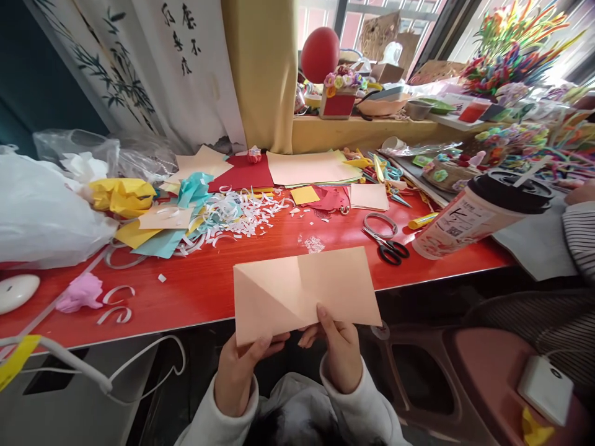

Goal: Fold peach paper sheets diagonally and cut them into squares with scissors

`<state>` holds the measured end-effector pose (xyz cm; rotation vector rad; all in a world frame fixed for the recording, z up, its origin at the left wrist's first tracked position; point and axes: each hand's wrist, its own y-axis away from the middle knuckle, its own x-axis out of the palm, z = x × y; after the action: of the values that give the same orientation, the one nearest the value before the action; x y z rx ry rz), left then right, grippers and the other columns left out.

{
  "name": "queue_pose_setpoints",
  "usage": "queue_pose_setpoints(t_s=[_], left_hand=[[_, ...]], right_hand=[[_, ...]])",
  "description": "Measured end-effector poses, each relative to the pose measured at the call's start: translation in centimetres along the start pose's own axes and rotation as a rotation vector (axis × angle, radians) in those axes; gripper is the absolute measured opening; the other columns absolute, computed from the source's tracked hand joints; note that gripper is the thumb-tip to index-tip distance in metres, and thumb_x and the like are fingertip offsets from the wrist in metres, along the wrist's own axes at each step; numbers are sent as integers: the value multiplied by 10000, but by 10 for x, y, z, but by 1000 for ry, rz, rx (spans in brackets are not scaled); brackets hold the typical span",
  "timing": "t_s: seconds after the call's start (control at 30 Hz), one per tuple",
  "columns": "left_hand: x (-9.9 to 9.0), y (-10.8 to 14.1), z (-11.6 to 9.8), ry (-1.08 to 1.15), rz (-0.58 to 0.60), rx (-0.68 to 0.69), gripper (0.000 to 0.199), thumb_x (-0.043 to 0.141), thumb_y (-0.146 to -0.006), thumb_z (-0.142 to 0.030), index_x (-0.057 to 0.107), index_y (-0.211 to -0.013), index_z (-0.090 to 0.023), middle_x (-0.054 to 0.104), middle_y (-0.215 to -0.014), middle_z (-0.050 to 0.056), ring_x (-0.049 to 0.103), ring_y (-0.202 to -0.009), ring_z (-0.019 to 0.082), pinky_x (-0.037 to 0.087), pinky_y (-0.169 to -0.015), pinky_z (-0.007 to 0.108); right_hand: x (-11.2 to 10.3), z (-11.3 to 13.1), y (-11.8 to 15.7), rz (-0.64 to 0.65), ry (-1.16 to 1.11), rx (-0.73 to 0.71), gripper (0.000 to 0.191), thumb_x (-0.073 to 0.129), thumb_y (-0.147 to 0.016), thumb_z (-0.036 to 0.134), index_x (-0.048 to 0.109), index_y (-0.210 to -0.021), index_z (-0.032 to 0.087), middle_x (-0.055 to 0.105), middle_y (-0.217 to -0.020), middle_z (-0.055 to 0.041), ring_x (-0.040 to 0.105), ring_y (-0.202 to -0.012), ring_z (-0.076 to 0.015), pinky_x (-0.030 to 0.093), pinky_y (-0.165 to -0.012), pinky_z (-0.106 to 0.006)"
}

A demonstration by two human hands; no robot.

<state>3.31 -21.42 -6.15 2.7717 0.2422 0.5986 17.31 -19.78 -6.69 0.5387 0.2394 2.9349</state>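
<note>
One folded peach paper sheet point(307, 291), matte and creased diagonally, hangs at the near edge of the glossy red surface point(195, 291). Your left hand point(237, 371) and right hand point(341, 353) pinch its bottom edge. One pair of black-handled scissors point(388, 244) lies beyond, beside one lidded cup point(478, 214).

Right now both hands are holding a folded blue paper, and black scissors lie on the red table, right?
Not quite: the folded rectangular paper is peach, not blue, as the head view shows. Both the left hand and right hand hold it, and black-handled scissors lie on the red table.
</note>
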Motion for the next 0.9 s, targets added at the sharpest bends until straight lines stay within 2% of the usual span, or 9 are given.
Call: queue_pose_setpoints(t_s=[0.13, 0.33, 0.4, 0.43, 0.47, 0.53, 0.63, 0.7, 0.9], left_hand=[[9, 0, 8, -93, 129, 6, 359, 697, -636, -449, 673, -773, -118, 715, -732, 95, 676, -651, 222, 581, -597, 318], [20, -5, 1, -146, -136, -24, 293, 685, -654, -401, 643, -675, -112, 676, -565, 55, 603, -426, 153, 528, -425, 254], [21, -7, -5, -152, -205, 20, 280, 683, -651, -378, 630, -659, -103, 667, -542, 47, 602, -420, 149, 523, -421, 242], [21, -9, -8, -158, -232, 51, 278, 681, -651, -373, 627, -663, -101, 668, -546, 43, 605, -423, 148, 524, -423, 240], [22, -10, -11, -165, -249, 82, 277, 681, -648, -370, 628, -673, -99, 669, -553, 40, 609, -427, 148, 528, -428, 239], [23, -14, -16, -179, -264, 131, 279, 675, -654, -371, 631, -693, -98, 673, -564, 33, 618, -439, 148, 534, -439, 234], [30, -21, -22, -194, -241, 182, 275, 646, -688, -375, 634, -705, -100, 672, -568, 26, 627, -457, 146, 533, -451, 223], [36, -26, -26, -205, -221, 213, 265, 626, -712, -363, 632, -704, -98, 672, -574, 29, 629, -463, 147, 531, -453, 226], [51, -37, -40, -182, -197, 323, 293, 607, -739, -365, 611, -827, -86, 676, -613, 41, 650, -514, 178, 562, -498, 279]], right_hand=[[4, -1, 7, 15, 180, -63, 454, 512, -824, 456, 601, -508, 142, 551, -389, -18, 508, -350, -104, 427, -407, -222], [-17, 4, 2, 56, 513, -226, 371, 495, -843, 414, 630, -609, 160, 553, -436, 4, 490, -355, -96, 397, -396, -217], [-42, 22, -16, -113, 650, -410, 276, 516, -835, 390, 653, -918, 166, 627, -567, -7, 567, -473, -124, 455, -500, -241], [-58, 35, -29, -304, 748, -525, 309, 512, -840, 378, 618, -1046, 172, 665, -693, -30, 598, -560, -137, 473, -578, -262], [-75, 48, -43, -465, 864, -627, 333, 518, -836, 364, 596, -1095, 170, 678, -850, -67, 625, -703, -164, 480, -675, -289], [-110, 72, -74, -589, 1158, -705, 345, 522, -823, 330, 585, -1112, 151, 624, -1081, -118, 578, -974, -232, 430, -850, -357], [-152, 95, -112, -476, 1548, -447, 335, 567, -760, 277, 604, -1043, 103, 620, -1024, -163, 558, -974, -281, 429, -813, -393], [-166, 101, -126, -447, 1608, -384, 315, 635, -692, 297, 640, -936, 99, 622, -959, -168, 562, -931, -296, 427, -779, -396], [-154, 103, -114, -289, 1491, -157, 347, 699, -582, 452, 611, -742, 156, 611, -651, -51, 570, -612, -193, 393, -531, -287]])
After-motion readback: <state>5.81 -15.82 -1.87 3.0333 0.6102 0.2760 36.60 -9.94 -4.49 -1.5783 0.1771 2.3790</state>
